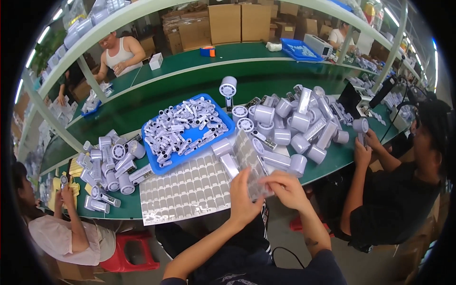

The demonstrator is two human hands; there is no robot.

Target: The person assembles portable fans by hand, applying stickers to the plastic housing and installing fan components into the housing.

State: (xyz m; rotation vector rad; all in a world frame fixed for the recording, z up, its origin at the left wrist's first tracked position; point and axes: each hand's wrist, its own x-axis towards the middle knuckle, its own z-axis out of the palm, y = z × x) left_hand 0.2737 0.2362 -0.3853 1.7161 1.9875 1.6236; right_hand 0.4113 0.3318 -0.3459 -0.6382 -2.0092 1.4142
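Note:
In front of me a flat sheet of grey stickers (185, 187) lies over the table's front edge. A second sticker sheet (249, 156) stands raised and bent upward beside it. My left hand (244, 199) grips the lower part of that raised sheet, thumb toward the right. With fingers pinched together, my right hand (287, 190) holds the same sheet at its lower right corner; a small peeled label cannot be made out there. A pale lavender handheld fan (227, 159) lies between the flat sheet and the raised one, just beyond my left hand.
A blue tray (148, 151) full of small lavender parts sits behind the flat sheet. Piles of fans lie right (301, 121) and left (111, 161); one fan (228, 90) stands upright. Co-workers sit on both sides, the right one holding a fan (361, 126). A green partition (190, 78) runs behind.

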